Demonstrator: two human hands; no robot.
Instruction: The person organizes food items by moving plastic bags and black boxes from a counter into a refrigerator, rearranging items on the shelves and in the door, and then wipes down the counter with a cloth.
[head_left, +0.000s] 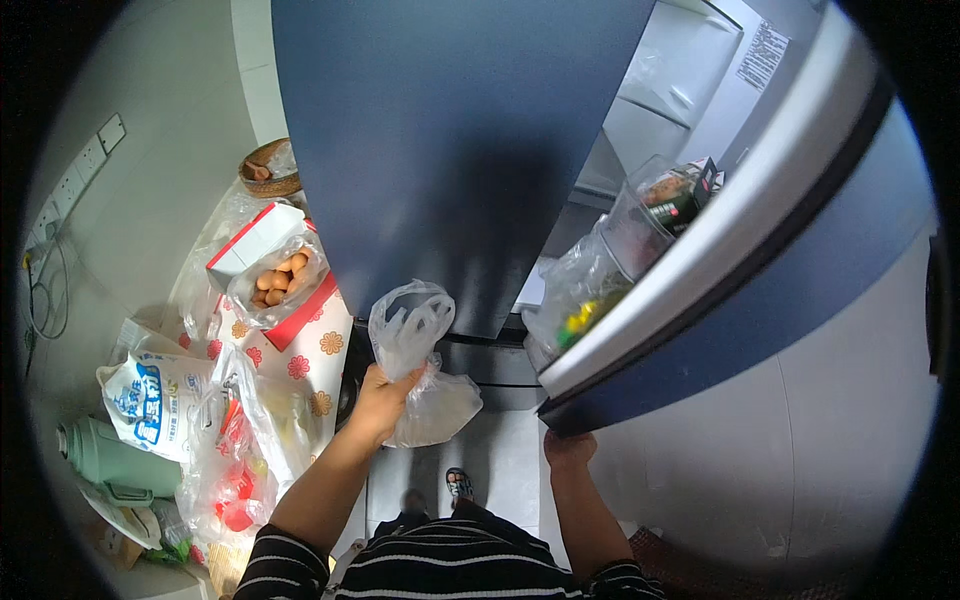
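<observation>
My left hand [388,398] is closed round the gathered neck of a thin, cloudy plastic bag [440,412]. Its looped handles stick up above my fist, and the pale contents at the bottom cannot be made out. My right hand [570,450] grips the lower edge of the open fridge door [720,372], its fingers partly hidden behind that edge. On the door's inner side sit a clear plastic bag with something yellow and green [578,318] and a clear bin [632,235] holding dark packages. The other fridge door [430,150], dark blue, stands in front of me.
To the left, a flower-patterned cloth [330,345] bears a red-and-white box [300,315] with brown eggs [280,280] in a plastic bag. A wicker basket [258,180], a white printed sack [165,400], plastic bags and a green jug [105,460] stand around it. Wall sockets [70,190] line the left wall.
</observation>
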